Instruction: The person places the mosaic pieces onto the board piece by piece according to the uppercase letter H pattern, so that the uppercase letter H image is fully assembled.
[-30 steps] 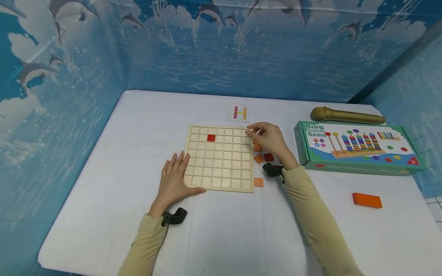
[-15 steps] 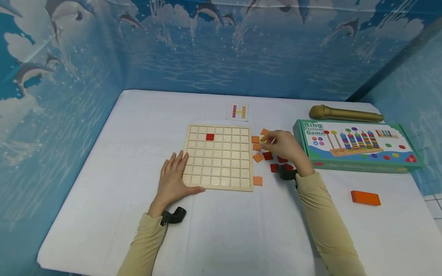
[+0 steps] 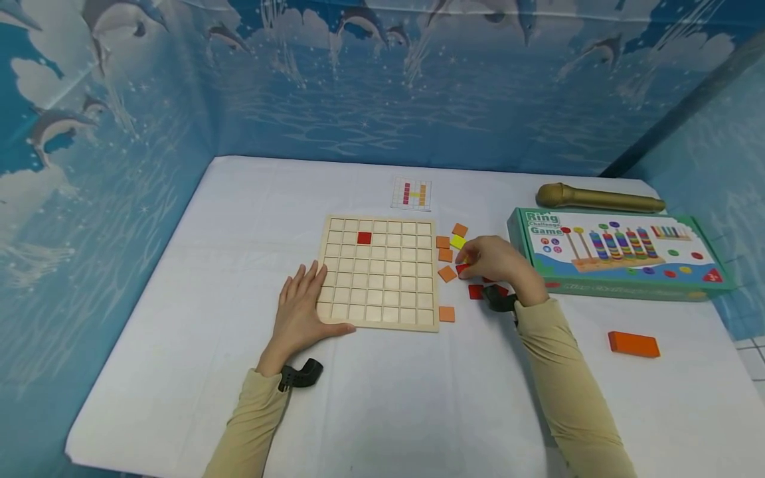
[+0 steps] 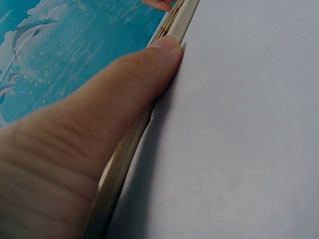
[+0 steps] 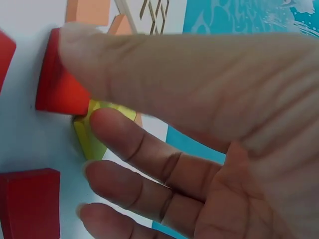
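Note:
My left hand lies spread along the left edge of a pale wooden grid board, its thumb along the near edge. In the left wrist view the thumb rests against the wooden rim. One red square tile sits in an upper cell. Right of the board, my right hand pinches another red tile at the thumb tip. The right wrist view shows this red tile under the thumb, three fingers loosely bent below; the index finger is hidden. Yellow tiles lie just beyond.
Several orange tiles line the board's right side, with red tiles under the right wrist. A pattern card lies behind the board. Farther right are a green game box, a gold microphone and an orange block.
My right hand has gone from the board's upper right corner to the loose tiles, first at the yellow ones, then nearer to a red one. The left hand stays put.

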Action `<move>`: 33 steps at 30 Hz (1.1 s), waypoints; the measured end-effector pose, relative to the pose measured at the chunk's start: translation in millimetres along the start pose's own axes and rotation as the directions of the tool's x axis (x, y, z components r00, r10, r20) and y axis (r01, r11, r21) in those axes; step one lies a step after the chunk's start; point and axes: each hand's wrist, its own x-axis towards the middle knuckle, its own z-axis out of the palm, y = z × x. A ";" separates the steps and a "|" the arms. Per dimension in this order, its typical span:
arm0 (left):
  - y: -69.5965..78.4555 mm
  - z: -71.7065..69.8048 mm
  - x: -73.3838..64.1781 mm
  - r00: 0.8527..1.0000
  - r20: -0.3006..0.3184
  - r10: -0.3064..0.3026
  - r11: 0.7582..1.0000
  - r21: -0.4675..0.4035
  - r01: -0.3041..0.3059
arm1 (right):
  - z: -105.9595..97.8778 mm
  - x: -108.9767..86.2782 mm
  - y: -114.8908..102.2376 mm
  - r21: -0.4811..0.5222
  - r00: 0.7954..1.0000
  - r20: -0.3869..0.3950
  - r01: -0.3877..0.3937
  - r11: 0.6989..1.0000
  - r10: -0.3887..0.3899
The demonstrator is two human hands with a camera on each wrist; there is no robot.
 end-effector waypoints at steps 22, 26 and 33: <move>0.9 0.8 -0.5 1.000 -0.004 -0.003 1.000 0.004 0.003 | 6.1 -5.3 0.4 -0.092 0.999 -0.034 0.012 0.996 -0.015; 1.1 0.5 -1.0 1.000 -0.010 0.000 1.000 -0.003 0.000 | 7.5 -10.0 0.2 -0.110 0.997 -0.061 0.030 0.993 -0.037; 1.9 -0.3 -0.5 1.000 -0.025 0.013 1.000 -0.006 -0.013 | 6.9 -15.4 -1.9 -0.102 0.993 -0.096 0.056 0.993 -0.066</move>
